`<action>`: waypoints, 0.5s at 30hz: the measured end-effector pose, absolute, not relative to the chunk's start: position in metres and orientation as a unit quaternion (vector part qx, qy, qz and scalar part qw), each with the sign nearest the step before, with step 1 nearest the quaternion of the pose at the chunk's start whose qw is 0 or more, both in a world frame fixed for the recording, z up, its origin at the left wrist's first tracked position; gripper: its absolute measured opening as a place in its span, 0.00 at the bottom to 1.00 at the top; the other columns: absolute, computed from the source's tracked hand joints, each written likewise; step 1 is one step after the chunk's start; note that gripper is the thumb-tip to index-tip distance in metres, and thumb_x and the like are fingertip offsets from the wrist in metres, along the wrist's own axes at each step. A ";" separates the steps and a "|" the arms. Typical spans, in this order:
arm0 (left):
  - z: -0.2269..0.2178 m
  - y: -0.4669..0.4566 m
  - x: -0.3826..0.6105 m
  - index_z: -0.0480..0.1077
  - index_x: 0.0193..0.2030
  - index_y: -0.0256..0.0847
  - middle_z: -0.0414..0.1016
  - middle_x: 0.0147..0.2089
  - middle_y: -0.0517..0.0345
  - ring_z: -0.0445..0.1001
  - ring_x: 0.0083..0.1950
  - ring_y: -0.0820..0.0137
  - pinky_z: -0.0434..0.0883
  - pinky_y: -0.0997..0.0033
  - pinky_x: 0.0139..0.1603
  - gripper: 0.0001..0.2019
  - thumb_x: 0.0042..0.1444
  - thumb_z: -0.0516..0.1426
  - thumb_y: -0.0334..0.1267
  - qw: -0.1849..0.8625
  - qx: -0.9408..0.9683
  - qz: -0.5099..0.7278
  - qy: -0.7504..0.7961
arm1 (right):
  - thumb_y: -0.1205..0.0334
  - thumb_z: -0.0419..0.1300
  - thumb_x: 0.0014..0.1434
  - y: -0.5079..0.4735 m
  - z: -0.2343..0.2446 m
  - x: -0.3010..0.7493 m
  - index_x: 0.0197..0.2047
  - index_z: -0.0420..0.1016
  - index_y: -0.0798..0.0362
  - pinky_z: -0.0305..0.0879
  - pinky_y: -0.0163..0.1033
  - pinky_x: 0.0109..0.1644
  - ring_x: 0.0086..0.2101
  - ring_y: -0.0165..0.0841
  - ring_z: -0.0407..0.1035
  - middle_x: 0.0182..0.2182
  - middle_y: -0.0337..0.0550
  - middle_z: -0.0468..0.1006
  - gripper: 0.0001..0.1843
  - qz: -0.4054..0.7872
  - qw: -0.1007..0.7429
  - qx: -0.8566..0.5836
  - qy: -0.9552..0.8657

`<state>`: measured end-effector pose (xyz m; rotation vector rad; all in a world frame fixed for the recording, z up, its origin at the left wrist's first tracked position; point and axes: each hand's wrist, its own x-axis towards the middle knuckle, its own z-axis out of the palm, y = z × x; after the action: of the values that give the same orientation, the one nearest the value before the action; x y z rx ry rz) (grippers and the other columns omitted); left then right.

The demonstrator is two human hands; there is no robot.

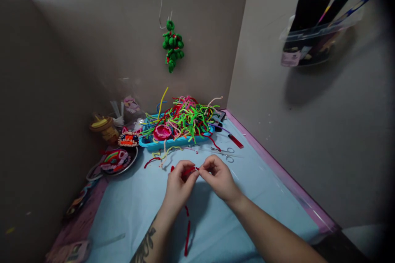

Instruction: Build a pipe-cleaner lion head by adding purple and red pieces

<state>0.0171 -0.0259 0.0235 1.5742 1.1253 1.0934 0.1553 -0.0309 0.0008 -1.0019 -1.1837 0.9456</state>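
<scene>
Both hands meet over the blue cloth at the middle of the table, fingertips almost touching. My left hand [180, 183] is closed in a pinch on a red pipe cleaner [189, 170], part of which shows between the fingers. My right hand [217, 174] pinches the same red piece near its end, thumb against forefinger. Fingers cover much of its shape. Below the left hand, red pipe cleaner pieces [187, 236] hang or lie over the cloth; whether they join the held piece I cannot tell. Just beyond the hands are scissors [227, 154] and loose pipe cleaner offcuts [168, 152].
A blue tray [160, 144] heaped with coloured pipe cleaners stands at the back. Left of it are a metal plate [131, 160] with finished pieces and a brown pot [106, 127]. A green ornament [173, 45] hangs on the back partition; a clear bin [311, 45] hangs right.
</scene>
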 end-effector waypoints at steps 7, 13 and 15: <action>0.021 -0.025 0.016 0.64 0.40 0.41 0.70 0.30 0.62 0.68 0.29 0.75 0.66 0.77 0.30 0.10 0.51 0.58 0.38 0.449 0.578 0.510 0.452 | 0.67 0.62 0.48 -0.026 0.000 0.156 0.28 0.63 0.52 0.59 0.32 0.31 0.26 0.27 0.63 0.25 0.34 0.69 0.09 0.454 0.644 -0.399 -0.470; 0.029 -0.022 0.009 0.66 0.46 0.40 0.74 0.36 0.56 0.72 0.32 0.72 0.68 0.75 0.32 0.15 0.51 0.59 0.39 0.462 0.626 0.450 0.437 | 0.70 0.57 0.51 -0.027 0.001 0.161 0.31 0.65 0.52 0.60 0.33 0.32 0.27 0.28 0.64 0.25 0.34 0.68 0.05 0.373 0.591 -0.436 -0.567; 0.032 -0.022 0.006 0.67 0.49 0.41 0.75 0.40 0.53 0.73 0.34 0.71 0.70 0.73 0.33 0.18 0.51 0.59 0.39 0.444 0.651 0.433 0.438 | 0.72 0.56 0.50 -0.029 0.005 0.161 0.31 0.66 0.52 0.61 0.33 0.32 0.27 0.28 0.64 0.25 0.34 0.68 0.06 0.352 0.551 -0.434 -0.620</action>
<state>0.0061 -0.0219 0.0318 1.6140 1.0857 1.0728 0.1613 -0.0291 0.0053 -1.0260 -1.4677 0.8337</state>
